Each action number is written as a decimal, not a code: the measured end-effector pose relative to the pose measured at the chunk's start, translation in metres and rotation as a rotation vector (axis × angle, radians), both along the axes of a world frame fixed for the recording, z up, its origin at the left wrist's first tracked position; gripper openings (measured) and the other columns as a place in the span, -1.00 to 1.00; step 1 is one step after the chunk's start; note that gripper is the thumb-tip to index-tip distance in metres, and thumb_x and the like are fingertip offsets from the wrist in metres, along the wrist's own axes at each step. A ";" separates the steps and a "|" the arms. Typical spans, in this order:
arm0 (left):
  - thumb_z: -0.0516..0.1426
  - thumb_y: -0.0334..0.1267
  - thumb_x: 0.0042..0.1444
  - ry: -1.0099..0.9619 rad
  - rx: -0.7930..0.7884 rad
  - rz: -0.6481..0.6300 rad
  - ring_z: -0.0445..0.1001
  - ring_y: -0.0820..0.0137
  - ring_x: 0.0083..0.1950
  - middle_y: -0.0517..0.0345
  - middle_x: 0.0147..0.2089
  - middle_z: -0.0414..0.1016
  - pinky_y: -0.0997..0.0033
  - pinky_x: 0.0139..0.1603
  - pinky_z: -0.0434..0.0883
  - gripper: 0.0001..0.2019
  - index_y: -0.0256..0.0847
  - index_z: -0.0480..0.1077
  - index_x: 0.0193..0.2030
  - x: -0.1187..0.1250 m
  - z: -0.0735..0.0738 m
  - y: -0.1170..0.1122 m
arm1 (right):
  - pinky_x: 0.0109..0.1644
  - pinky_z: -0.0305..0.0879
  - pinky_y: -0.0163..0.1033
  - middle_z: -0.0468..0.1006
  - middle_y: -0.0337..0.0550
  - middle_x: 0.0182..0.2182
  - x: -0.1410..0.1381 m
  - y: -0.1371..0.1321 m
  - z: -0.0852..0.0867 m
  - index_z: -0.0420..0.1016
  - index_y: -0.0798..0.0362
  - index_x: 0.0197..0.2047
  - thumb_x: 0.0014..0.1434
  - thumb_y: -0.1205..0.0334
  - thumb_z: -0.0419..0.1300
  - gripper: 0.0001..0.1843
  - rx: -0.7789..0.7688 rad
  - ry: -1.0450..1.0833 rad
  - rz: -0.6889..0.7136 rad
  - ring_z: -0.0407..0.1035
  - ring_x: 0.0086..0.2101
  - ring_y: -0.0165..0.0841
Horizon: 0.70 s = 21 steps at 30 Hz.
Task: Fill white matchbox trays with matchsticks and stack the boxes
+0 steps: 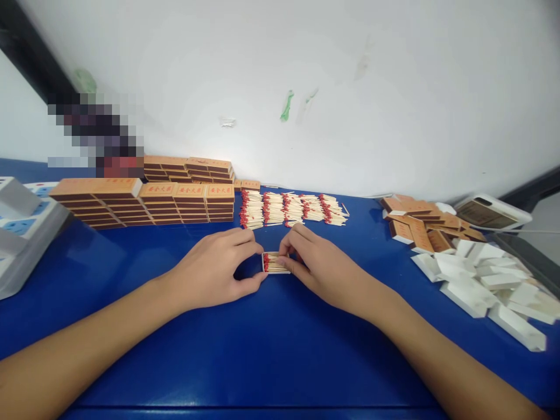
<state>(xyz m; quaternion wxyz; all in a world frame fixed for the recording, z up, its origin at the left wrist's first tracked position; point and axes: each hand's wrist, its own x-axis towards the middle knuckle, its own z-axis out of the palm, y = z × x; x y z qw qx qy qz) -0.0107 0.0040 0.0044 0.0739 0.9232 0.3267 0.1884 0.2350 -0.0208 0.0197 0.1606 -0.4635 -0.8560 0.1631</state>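
I see the white cardboard match tray [275,263] on the blue tabletop [280,350]. Red-tipped match rows [293,209] lie behind it, brown matchbox stacks [175,204] left.

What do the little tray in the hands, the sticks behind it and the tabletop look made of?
Tray: thin white card, matte, by its folded walls. Sticks: pale bare wood with red tips, likely matches. Tabletop: smooth blue surface with a soft sheen, perhaps laminate or plastic; unclear.

near side of match tray [275,263]: blue table [271,350] is lying open | both its ends: left hand [214,265], right hand [324,265] are gripping, closing them off | behind: match rows [293,209] are blocking | behind-left: stacked matchboxes [144,204] are walling | far right: white tray pile [485,286] is crowding
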 end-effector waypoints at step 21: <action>0.21 -0.09 0.34 -0.009 -0.003 -0.010 0.56 0.27 -0.10 0.09 -0.12 0.55 0.27 -0.15 0.49 -0.71 -0.21 0.58 0.05 -0.001 0.000 0.000 | -0.14 0.30 -0.18 0.47 -0.13 -0.13 0.005 0.003 0.001 0.44 0.04 -0.12 0.50 0.28 0.16 -0.91 0.002 0.080 0.004 0.38 -0.22 -0.31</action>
